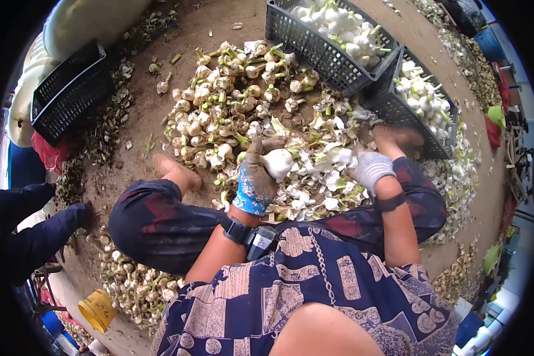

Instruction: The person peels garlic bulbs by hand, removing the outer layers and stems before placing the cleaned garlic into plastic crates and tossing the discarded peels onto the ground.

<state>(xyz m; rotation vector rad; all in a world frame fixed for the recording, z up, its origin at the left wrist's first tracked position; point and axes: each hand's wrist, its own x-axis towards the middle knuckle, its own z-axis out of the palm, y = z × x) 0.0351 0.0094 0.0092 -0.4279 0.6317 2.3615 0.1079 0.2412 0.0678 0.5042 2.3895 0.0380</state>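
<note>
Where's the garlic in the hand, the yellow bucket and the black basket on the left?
garlic point(278, 163): head view, middle of the white bulb held in the left hand point(254, 181).
bucket point(98, 310): head view, its yellow side.
basket point(71, 95): head view, its mesh wall.

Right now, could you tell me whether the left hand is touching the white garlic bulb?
Touching. The head view shows the gloved left hand gripping the garlic bulb, its thumb and fingers pressed against it with no gap.

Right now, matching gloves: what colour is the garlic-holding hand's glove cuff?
Blue, on the left hand gripping the garlic bulb; head view.
</note>
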